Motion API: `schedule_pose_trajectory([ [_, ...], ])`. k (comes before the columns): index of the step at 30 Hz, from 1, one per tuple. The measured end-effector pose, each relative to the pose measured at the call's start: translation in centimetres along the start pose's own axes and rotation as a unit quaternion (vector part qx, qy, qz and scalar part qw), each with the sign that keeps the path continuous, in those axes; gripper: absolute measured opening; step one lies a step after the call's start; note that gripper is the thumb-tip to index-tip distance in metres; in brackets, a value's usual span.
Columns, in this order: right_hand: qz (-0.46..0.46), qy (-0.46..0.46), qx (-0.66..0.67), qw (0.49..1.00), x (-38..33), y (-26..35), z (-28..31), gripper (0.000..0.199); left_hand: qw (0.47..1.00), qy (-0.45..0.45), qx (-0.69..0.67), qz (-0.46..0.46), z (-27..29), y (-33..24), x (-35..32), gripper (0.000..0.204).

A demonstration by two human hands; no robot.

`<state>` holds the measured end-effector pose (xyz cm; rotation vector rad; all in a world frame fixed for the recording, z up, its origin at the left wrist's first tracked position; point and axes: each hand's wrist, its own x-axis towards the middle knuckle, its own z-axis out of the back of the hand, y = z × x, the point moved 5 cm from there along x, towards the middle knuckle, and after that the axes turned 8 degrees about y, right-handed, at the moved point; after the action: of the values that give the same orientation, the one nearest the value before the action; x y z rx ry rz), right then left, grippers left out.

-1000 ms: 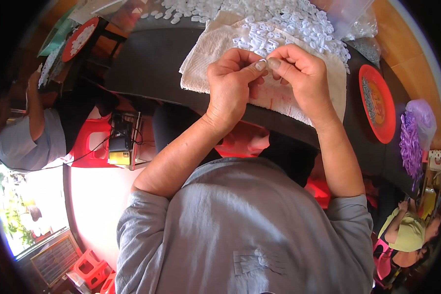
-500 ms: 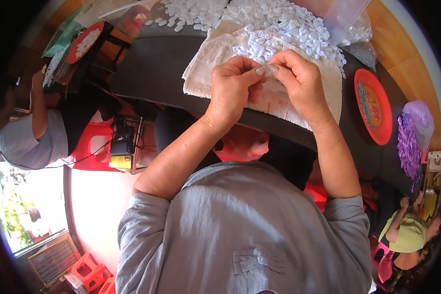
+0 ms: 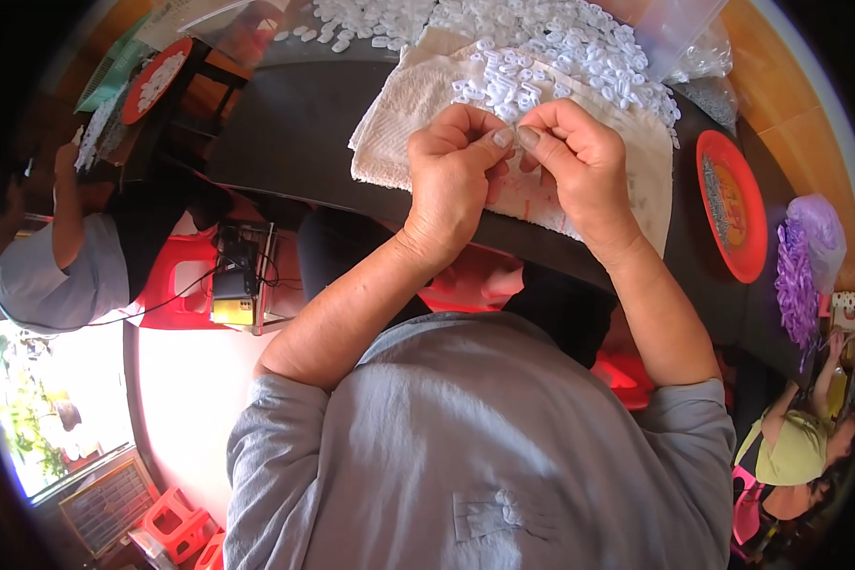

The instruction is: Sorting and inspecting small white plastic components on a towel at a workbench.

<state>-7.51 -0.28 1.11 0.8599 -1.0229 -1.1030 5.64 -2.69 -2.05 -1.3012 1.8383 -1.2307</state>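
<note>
As white plastic pieces (image 3: 541, 47) lay heaped nearby, left hand (image 3: 451, 176) and right hand (image 3: 579, 161) pinched fingertips together, closed, over a white towel (image 3: 399, 133); anything gripped was hidden.

whatever my left hand (image 3: 456, 171) and right hand (image 3: 579, 161) pinch together is too small to tell. the white pieces (image 3: 560, 38) run off the top edge.
</note>
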Motion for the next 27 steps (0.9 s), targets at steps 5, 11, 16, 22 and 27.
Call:
schedule_pose_trajectory([
  [5,0.009,-0.01,0.024,1.0,0.0,-0.2,-0.5,0.004,0.999,-0.02,-0.023,-0.021,-0.2,0.0,0.0,0.007],
  [11,-0.025,-0.011,0.058,0.998,0.1,-0.5,0.3,0.006,1.0,-0.001,-0.015,0.02,0.1,0.0,0.3,0.007],
  [16,-0.014,-0.009,0.051,0.999,0.2,-0.2,0.7,0.008,0.999,0.025,-0.032,0.027,0.0,-0.6,0.1,0.009],
  [22,-0.008,-0.01,0.031,0.999,0.1,0.2,0.5,0.007,0.999,0.034,0.018,0.035,0.3,-0.7,0.3,0.01],
  [27,-0.001,-0.004,-0.002,1.0,0.0,0.3,0.2,0.004,0.999,0.02,-0.011,0.025,0.1,-0.1,0.3,0.007],
])
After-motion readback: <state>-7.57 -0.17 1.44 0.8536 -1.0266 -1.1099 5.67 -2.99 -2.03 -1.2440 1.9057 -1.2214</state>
